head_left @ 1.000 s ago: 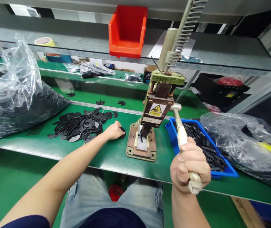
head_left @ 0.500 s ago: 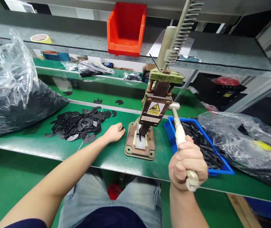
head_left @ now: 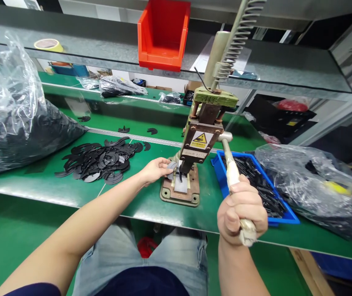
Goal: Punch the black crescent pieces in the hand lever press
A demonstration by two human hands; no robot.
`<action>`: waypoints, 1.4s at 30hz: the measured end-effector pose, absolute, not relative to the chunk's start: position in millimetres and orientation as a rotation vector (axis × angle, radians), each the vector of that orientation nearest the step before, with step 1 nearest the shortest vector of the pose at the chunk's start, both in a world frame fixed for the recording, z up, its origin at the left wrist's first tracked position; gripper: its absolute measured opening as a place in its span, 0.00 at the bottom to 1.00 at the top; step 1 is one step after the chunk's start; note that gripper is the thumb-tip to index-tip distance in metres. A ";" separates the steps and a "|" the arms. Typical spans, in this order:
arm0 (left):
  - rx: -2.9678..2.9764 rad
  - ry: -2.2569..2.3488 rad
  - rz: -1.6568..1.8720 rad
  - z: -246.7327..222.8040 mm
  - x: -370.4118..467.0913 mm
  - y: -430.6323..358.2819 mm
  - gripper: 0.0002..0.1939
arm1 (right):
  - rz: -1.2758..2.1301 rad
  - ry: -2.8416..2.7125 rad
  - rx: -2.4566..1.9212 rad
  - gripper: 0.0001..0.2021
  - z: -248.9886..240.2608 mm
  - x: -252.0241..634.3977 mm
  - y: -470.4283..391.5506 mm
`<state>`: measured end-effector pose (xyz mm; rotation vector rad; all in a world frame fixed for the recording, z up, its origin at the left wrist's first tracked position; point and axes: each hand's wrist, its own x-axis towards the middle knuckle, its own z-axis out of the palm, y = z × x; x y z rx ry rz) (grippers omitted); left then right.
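My left hand (head_left: 156, 170) pinches a flat dark-grey curved plastic part (head_left: 171, 167) at the left side of the hand press (head_left: 201, 139). The part is close to the press's ram, over the base plate (head_left: 194, 197); whether it touches the fixture I cannot tell. A small black curved piece (head_left: 180, 174) stands at the pale metal plate under the ram. My right hand (head_left: 243, 209) is wrapped round the taped end of the press lever (head_left: 231, 164), which slants down toward me. Left of the press lies a heap of black curved parts (head_left: 102, 160).
A blue tray (head_left: 293, 218) of narrow black pieces stands right of the press, beside a clear plastic bag (head_left: 311, 176). On the left slumps a large bag (head_left: 24, 127) of black parts. An orange bin (head_left: 160, 61) and tape roll (head_left: 49, 45) sit on the shelf above.
My left hand has moved right, from beside the base to the fixture, and the grey curved part now shows in its fingers. My right hand stays on the lever; the view shifts slightly.
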<state>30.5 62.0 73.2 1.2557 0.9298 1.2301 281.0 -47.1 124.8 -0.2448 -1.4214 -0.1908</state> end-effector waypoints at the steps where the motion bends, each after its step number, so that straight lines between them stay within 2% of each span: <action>1: 1.265 0.933 1.216 71.6 32.2 62.9 0.26 | -0.188 -1.420 -0.245 0.13 124.7 281.0 -47.1; 4: 1.315 0.956 1.212 67.4 35.8 66.4 0.21 | -0.192 -1.422 -0.258 0.13 124.4 281.2 -47.0; 18: 1.529 1.094 0.963 85.9 35.8 67.7 0.13 | -0.223 -1.409 -0.271 0.14 125.3 281.0 -46.3; 27: 1.502 1.156 0.873 88.6 35.9 72.6 0.18 | -0.202 -1.349 -0.234 0.12 125.8 273.5 -45.0; 38: 1.302 1.197 0.643 93.9 37.7 84.0 0.17 | -0.271 -1.237 -0.242 0.16 131.0 261.5 -41.0; 42: 1.229 1.187 0.710 88.3 40.3 78.3 0.16 | -0.282 -1.195 -0.158 0.15 157.7 255.7 -37.7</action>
